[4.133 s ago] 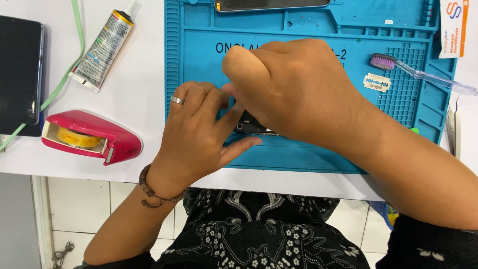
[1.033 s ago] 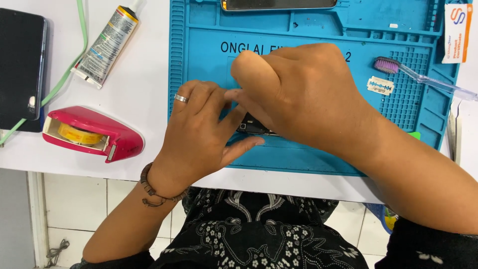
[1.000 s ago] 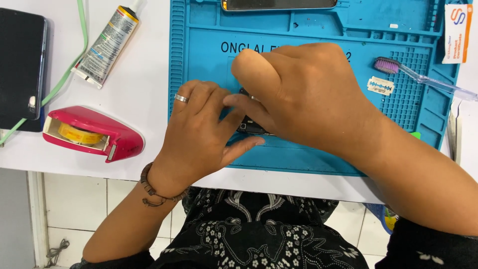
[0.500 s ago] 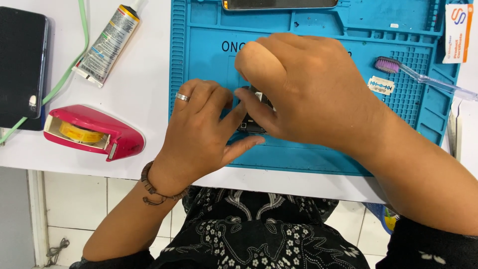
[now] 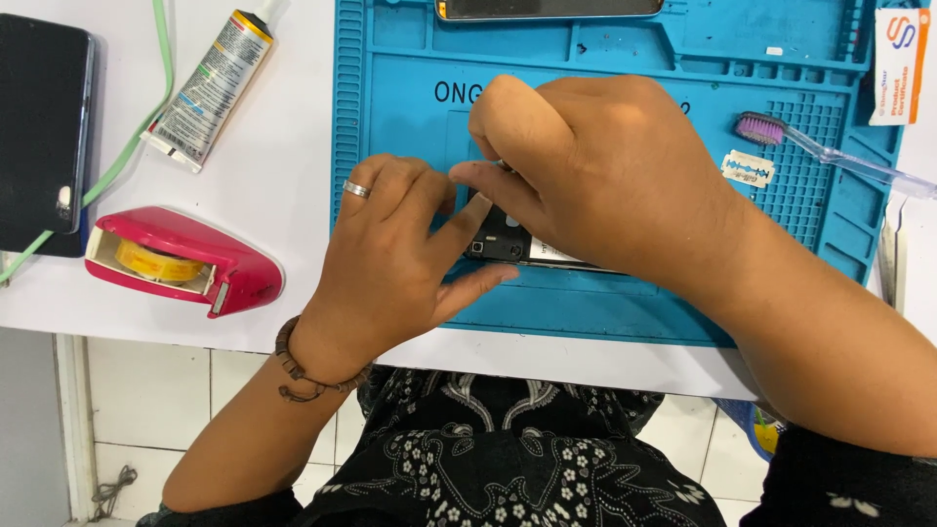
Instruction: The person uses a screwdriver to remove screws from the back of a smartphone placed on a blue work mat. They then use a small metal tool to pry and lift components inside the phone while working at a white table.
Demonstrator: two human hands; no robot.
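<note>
Right now both hands meet over a small dark phone that lies flat on the blue work mat, near the mat's front edge and roughly at its middle. The left hand, with a ring on one finger and a beaded bracelet at the wrist, rests on the mat's left part; its fingers are spread rather than curled, and two of them touch the phone's left end, one above it and one along its lower edge. The right hand arches over the phone from the right and covers most of it; its fingers are bent down and drawn together over the phone's upper left corner, though whether they pinch the phone itself or some small part on it is hidden by the hand. On the mat's far edge lies another flat phone, only partly in view. To the right, on the mat's gridded section, sit a razor blade and a purple-headed toothbrush with a clear handle, just beside each other. Left of the mat, on the white counter, lie a tube of glue, a pink tape dispenser nearer the front edge, and a black device with a green cable curving past it.
</note>
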